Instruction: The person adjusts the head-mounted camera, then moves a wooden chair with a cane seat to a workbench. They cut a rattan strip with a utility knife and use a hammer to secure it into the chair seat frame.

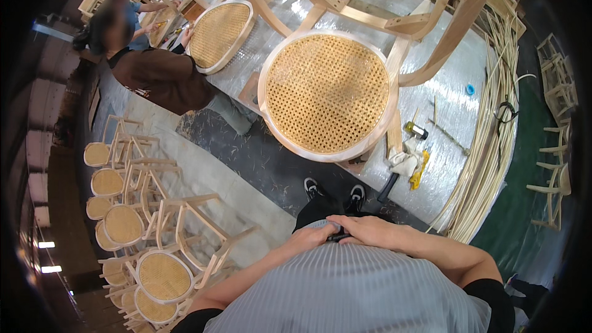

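Ribbed grey garment (345, 290) touches left hand (316, 237) and right hand (369, 232), each grip unclear.

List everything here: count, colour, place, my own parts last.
Near chair: one, pale wood, tan woven seat, centre
Second woven seat: one, tan, upper left
Table: one, silvery, centre right
Cane strips: many, cream, table's right
Ring: one, blue, table's right
Cylinder: one, yellow and black, table's right
Cloth: one, white, below cylinder
Unclear item: one, yellow, beside cloth
Handle: one, black, table's near edge
Other chairs: many, pale wood, left, right, background
People: two, brown and blue tops, upper left
Garment: one, grey, torso
Shoes: two, black, white, on floor
Hands: two, bare, at waist
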The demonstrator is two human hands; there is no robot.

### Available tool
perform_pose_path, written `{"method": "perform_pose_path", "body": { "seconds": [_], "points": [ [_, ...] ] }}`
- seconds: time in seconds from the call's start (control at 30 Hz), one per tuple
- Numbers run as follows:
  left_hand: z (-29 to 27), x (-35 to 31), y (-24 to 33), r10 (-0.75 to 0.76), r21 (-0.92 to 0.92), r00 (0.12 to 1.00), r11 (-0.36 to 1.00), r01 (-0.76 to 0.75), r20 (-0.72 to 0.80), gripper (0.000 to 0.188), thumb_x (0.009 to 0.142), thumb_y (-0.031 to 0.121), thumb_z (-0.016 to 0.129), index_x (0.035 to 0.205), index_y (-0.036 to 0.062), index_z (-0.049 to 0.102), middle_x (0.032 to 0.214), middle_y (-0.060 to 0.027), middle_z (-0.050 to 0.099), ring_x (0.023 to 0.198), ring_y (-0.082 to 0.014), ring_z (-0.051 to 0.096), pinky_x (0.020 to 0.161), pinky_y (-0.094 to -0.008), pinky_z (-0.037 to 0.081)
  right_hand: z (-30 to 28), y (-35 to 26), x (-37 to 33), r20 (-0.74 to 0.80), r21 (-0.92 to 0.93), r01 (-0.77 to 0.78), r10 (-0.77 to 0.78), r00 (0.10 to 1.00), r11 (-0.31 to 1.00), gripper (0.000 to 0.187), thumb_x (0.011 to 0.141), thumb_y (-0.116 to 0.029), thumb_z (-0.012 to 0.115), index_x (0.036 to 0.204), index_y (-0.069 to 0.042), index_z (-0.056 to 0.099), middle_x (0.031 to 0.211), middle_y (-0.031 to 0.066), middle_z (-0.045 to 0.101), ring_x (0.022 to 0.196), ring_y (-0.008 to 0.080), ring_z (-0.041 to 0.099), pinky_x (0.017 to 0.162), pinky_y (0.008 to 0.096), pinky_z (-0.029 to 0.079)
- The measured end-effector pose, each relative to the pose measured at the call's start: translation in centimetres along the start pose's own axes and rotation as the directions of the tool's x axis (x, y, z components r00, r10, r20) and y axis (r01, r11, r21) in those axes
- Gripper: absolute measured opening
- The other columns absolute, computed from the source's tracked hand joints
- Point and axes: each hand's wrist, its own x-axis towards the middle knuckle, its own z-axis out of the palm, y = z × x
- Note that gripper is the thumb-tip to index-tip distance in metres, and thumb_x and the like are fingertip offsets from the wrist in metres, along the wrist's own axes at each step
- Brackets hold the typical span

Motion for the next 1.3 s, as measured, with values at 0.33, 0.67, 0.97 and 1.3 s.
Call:
{"method": "perform_pose_path", "body": {
  "seconds": [0.33,0.67,0.97,1.3],
  "points": [
    [-0.8,-4.2,-5.5,-0.228,-0.152,0.971,0.960,0.237,0.077,0.048,0.099,0.032,0.059,0.142,0.0099,0.055,0.129,-0.0219,0.066,0.119,-0.0415,0.065,0.094,-0.0468,0.053,-2.8,0.3,-5.4,0.087,0.188,-0.151,0.136,0.987,0.971,0.034,0.101,-0.018,0.065,0.130,-0.005,0.057,0.110,0.0202,0.070,0.106,0.0379,0.069,0.092,0.0444,0.054],
    [-8.1,-4.4,-8.6,-0.094,-0.462,0.991,0.877,0.129,0.098,0.042,0.105,0.027,0.060,0.144,0.0103,0.056,0.120,-0.0090,0.068,0.109,-0.0181,0.065,0.093,-0.0332,0.053,-3.7,3.4,-3.6,0.085,0.746,-0.276,0.324,0.942,0.606,0.036,0.103,-0.019,0.066,0.136,-0.006,0.062,0.109,0.0082,0.072,0.100,0.0166,0.069,0.086,0.0344,0.058],
    [-31.5,8.2,-13.4,-0.015,-0.384,0.802,0.883,-0.270,-0.597,0.031,0.108,0.018,0.057,0.134,0.0022,0.062,0.095,-0.0028,0.067,0.076,-0.0058,0.059,0.064,-0.0218,0.049,-12.4,10.3,7.1,-0.685,0.719,0.134,0.728,-0.031,0.682,0.046,0.109,-0.028,0.057,0.143,0.003,0.057,0.111,0.0070,0.068,0.094,0.0121,0.060,0.080,0.0289,0.052],
    [-45.4,23.8,-9.9,0.073,-0.190,0.840,0.960,-0.205,-0.538,0.042,0.108,0.024,0.056,0.140,-0.0025,0.061,0.124,-0.0134,0.072,0.112,-0.0194,0.068,0.095,-0.0320,0.052,-14.2,11.3,13.4,-0.687,0.616,0.362,0.702,-0.189,0.700,0.035,0.108,-0.020,0.058,0.133,0.003,0.062,0.118,0.0074,0.070,0.103,0.0128,0.063,0.093,0.0285,0.049]
  ]
}}
